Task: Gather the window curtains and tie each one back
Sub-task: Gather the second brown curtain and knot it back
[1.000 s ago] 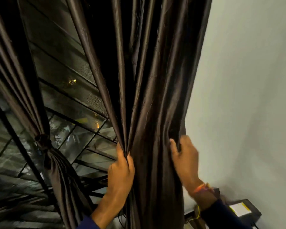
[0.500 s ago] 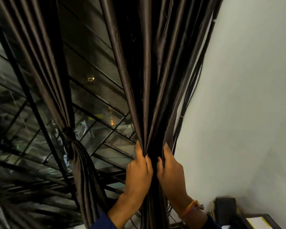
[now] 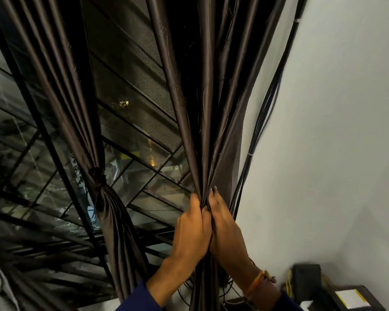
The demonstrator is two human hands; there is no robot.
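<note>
A dark brown curtain [image 3: 213,108] hangs at the right of the window, bunched into a narrow bundle at mid-height. My left hand [image 3: 192,230] grips that bundle from the left and my right hand [image 3: 226,230] grips it from the right, the two pressed together. A second brown curtain [image 3: 61,90] hangs to the left, tied in at a knot [image 3: 97,176], its lower part falling loose below.
Black window bars and mesh [image 3: 130,104] fill the space between the curtains. A bundle of black cables [image 3: 258,131] runs down the white wall [image 3: 335,142] just right of my hands. A dark box [image 3: 346,297] with a yellow label sits at the bottom right.
My hands have drawn together, squeezing the right curtain from a wide spread into a tight bundle. The view has shifted so the tied left curtain sits further right.
</note>
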